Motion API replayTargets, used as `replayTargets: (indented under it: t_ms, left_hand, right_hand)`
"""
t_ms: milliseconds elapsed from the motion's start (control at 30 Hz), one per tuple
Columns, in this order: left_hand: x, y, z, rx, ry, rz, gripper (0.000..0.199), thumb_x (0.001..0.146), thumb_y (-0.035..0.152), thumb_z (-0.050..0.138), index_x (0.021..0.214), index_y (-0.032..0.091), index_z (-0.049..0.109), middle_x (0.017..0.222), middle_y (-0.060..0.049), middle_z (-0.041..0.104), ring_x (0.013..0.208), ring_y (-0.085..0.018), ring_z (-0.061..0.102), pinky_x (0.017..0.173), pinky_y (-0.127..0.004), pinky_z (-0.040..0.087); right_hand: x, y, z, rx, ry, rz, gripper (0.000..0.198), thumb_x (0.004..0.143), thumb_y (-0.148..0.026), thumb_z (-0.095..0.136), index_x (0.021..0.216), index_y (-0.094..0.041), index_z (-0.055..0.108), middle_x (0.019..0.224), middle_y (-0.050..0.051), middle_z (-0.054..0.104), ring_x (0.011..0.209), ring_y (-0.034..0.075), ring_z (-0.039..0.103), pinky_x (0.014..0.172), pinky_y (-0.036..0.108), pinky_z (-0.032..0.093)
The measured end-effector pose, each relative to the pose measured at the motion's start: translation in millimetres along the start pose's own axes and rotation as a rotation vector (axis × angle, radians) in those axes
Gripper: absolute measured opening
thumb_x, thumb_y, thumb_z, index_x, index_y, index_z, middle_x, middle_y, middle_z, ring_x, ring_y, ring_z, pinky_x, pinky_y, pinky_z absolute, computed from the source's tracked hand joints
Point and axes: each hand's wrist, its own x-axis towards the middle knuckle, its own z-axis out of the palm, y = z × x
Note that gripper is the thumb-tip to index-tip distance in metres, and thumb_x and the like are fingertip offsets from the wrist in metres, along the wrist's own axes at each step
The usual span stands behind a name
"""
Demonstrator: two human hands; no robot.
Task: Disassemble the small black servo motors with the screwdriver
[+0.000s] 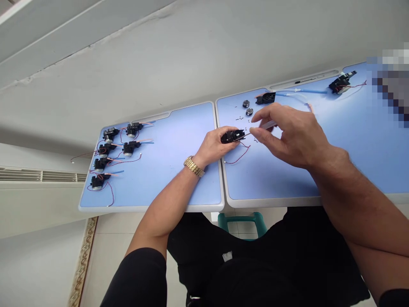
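L hand (219, 144) closed round blk assy (235, 135). R hand (295, 138), thumb/fingers pinched, grips slim screwdriver (269, 125), tip at assy. Two rnd pcs (249, 111) just beyond R hand.

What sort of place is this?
Likely a small assembly or repair workspace: blue tables, wired black units grouped at far left, and a thin tool in the right hand.
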Motion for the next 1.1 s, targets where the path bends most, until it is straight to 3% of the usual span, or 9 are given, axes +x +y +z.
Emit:
replayTargets:
  t_ms: [100, 233, 300, 400, 500, 667, 800, 867, 1100]
  left_hand:
    - [0, 0, 0, -0.009, -0.004, 0.005, 0.035, 0.093, 0.019, 0.087, 0.128, 0.023, 0.085, 0.124, -0.006, 0.090, 0.113, -0.022, 0.082, 0.106, -0.038, 0.062]
    - [0, -1, 0, -0.009, 0.010, 0.000, 0.035, 0.093, 0.019, 0.087, 0.128, 0.024, 0.086, 0.127, -0.006, 0.090, 0.115, -0.022, 0.082, 0.109, -0.039, 0.062]
    - [0, -1, 0, -0.006, 0.011, -0.001, 0.035, 0.093, 0.019, 0.087, 0.128, 0.024, 0.086, 0.126, -0.006, 0.090, 0.115, -0.022, 0.082, 0.109, -0.039, 0.062]
    - [0, -1, 0, -0.008, 0.003, 0.004, 0.035, 0.093, 0.020, 0.087, 0.128, 0.023, 0.086, 0.126, -0.007, 0.090, 0.115, -0.023, 0.082, 0.109, -0.040, 0.062]
    - [0, -1, 0, -0.015, 0.000, 0.005, 0.035, 0.093, 0.020, 0.087, 0.127, 0.023, 0.086, 0.126, -0.007, 0.090, 0.115, -0.022, 0.082, 0.109, -0.039, 0.062]
    - [0, -1, 0, -0.018, 0.005, -0.006, 0.035, 0.093, 0.019, 0.087, 0.128, 0.023, 0.085, 0.126, -0.006, 0.090, 0.114, -0.022, 0.081, 0.108, -0.039, 0.062]
    - [0, -1, 0, -0.011, 0.004, 0.002, 0.034, 0.093, 0.020, 0.087, 0.128, 0.022, 0.085, 0.124, -0.006, 0.090, 0.114, -0.022, 0.082, 0.107, -0.038, 0.062]
    - [0, -1, 0, -0.010, 0.002, 0.001, 0.034, 0.093, 0.020, 0.087, 0.128, 0.023, 0.085, 0.125, -0.006, 0.090, 0.114, -0.022, 0.082, 0.107, -0.039, 0.062]
    - [0, -1, -1, -0.009, 0.002, 0.001, 0.035, 0.094, 0.018, 0.087, 0.129, 0.023, 0.085, 0.127, -0.007, 0.090, 0.116, -0.022, 0.082, 0.109, -0.039, 0.062]
  right_hand:
    - [0, 3, 1, -0.030, 0.023, -0.001, 0.019, 0.116, -0.038, 0.057, 0.105, -0.031, 0.070, 0.086, 0.006, 0.079, 0.081, 0.031, 0.075, 0.084, 0.051, 0.060]
    - [-1, 0, -2, 0.016, -0.019, -0.050, 0.025, 0.115, -0.022, 0.051, 0.130, -0.032, 0.069, 0.121, 0.010, 0.085, 0.107, 0.033, 0.080, 0.102, 0.056, 0.061]
    - [-1, 0, -2, 0.024, -0.031, -0.031, 0.025, 0.115, -0.024, 0.054, 0.133, -0.033, 0.068, 0.126, 0.012, 0.085, 0.109, 0.034, 0.081, 0.101, 0.056, 0.061]
    - [0, 6, 1, -0.004, 0.015, 0.017, 0.011, 0.114, -0.038, 0.063, 0.116, -0.030, 0.070, 0.099, 0.008, 0.084, 0.090, 0.033, 0.080, 0.086, 0.051, 0.061]
    - [1, 9, 2, -0.031, 0.042, 0.003, 0.017, 0.116, -0.037, 0.058, 0.105, -0.030, 0.069, 0.087, 0.005, 0.080, 0.081, 0.031, 0.077, 0.080, 0.048, 0.059]
    - [0, 2, -4, 0.083, -0.015, -0.048, 0.028, 0.107, -0.019, 0.059, 0.133, -0.029, 0.066, 0.124, 0.012, 0.085, 0.101, 0.032, 0.083, 0.094, 0.051, 0.064]
    - [0, 7, -1, 0.080, -0.022, 0.023, 0.013, 0.112, -0.041, 0.066, 0.120, -0.031, 0.068, 0.101, 0.007, 0.085, 0.089, 0.033, 0.083, 0.079, 0.047, 0.062]
    - [0, 10, 1, 0.062, 0.001, 0.055, 0.017, 0.115, -0.048, 0.063, 0.110, -0.032, 0.069, 0.089, 0.005, 0.082, 0.081, 0.031, 0.080, 0.074, 0.045, 0.061]
    - [2, 2, -4, 0.148, -0.035, 0.003, 0.020, 0.106, -0.024, 0.060, 0.125, -0.028, 0.064, 0.125, 0.012, 0.084, 0.098, 0.029, 0.083, 0.089, 0.045, 0.066]
